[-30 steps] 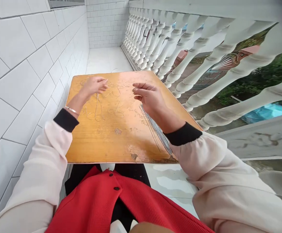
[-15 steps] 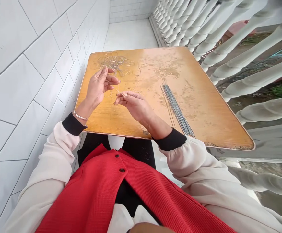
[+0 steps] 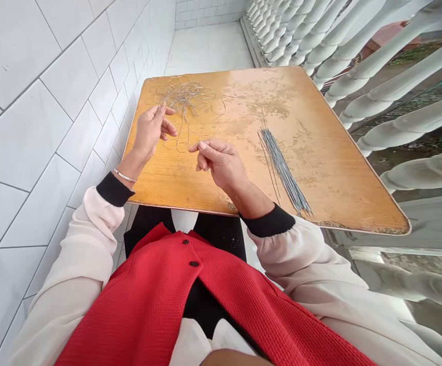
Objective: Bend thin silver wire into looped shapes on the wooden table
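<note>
Above the left half of the table, my left hand (image 3: 150, 131) pinches with thumb and forefinger, the other fingers loosely curled. My right hand (image 3: 224, 161) is a short way to the right, its thumb pressed against the forefinger. A thin wire (image 3: 183, 151) curves between the two hands and seems to be gripped in both pinches, though its ends are too fine to follow. Just beyond my left hand lies a loose tangle of thin wires (image 3: 186, 95). To the right of my right hand rests a bundle of straight grey wire rods (image 3: 285, 170).
The worn wooden table (image 3: 343, 188) has peeling patches on its top. A white tiled wall (image 3: 53, 112) runs close along the left. White balusters (image 3: 392, 124) line the right side. A few single rods (image 3: 270, 165) lie beside the bundle.
My hands have drawn apart: the left moved slightly left, the right slightly right. My right fingers have curled in more. The view has shifted a little.
</note>
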{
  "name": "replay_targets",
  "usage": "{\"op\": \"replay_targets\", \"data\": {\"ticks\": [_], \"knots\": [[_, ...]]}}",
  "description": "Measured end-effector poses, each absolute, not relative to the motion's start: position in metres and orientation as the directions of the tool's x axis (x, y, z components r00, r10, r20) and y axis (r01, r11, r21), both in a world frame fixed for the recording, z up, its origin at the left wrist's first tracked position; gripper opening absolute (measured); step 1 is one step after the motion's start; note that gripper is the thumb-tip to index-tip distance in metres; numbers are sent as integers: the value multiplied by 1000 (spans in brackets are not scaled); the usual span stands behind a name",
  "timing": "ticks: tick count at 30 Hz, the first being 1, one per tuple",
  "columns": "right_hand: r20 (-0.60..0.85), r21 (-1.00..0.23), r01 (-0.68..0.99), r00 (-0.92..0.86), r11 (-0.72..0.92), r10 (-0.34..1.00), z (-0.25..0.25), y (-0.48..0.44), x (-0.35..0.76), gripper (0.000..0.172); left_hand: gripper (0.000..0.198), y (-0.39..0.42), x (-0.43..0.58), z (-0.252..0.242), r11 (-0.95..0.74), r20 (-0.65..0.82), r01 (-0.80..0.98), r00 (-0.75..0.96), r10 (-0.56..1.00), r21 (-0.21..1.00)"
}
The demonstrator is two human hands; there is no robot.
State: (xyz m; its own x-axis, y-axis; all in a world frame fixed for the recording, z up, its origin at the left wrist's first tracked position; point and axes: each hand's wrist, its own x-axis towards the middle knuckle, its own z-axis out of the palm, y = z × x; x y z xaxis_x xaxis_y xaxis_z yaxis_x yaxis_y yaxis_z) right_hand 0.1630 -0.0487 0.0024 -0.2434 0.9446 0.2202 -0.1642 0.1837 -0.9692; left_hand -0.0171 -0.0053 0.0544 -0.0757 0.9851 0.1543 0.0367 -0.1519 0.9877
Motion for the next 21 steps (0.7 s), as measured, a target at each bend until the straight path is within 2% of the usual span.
{"op": "replay_targets", "data": {"ticks": [3, 6, 9, 12, 16, 18, 21], "knots": [[121, -993, -50, -291, 111, 949, -5, -46, 167, 37, 32, -3, -18, 58, -133, 150, 173, -91, 984, 976], [9, -991, 123, -373, 59, 928, -7, -44, 171, 31, 31, 0, -17, 59, -150, 169, 306, -38, 985, 940], [-78, -976, 216, -429, 18, 900, -8, -43, 174, 28, 34, 3, -19, 56, -201, 208, 365, 19, 978, 909], [-128, -978, 207, -438, -39, 890, -10, -43, 173, 28, 40, 7, -23, 52, -212, 210, 353, 43, 977, 911], [-167, -985, 111, -452, -131, 876, -13, -42, 167, 25, 45, 8, -26, 48, -163, 150, 373, 64, 987, 913], [-150, -989, 62, -461, -137, 875, -14, -41, 164, 31, 44, 7, -25, 49, -152, 145, 385, 47, 988, 910], [-89, -995, 94, -538, -45, 838, -12, -44, 164, 43, 41, 6, -27, 52, -151, 146, 392, 44, 988, 907]]}}
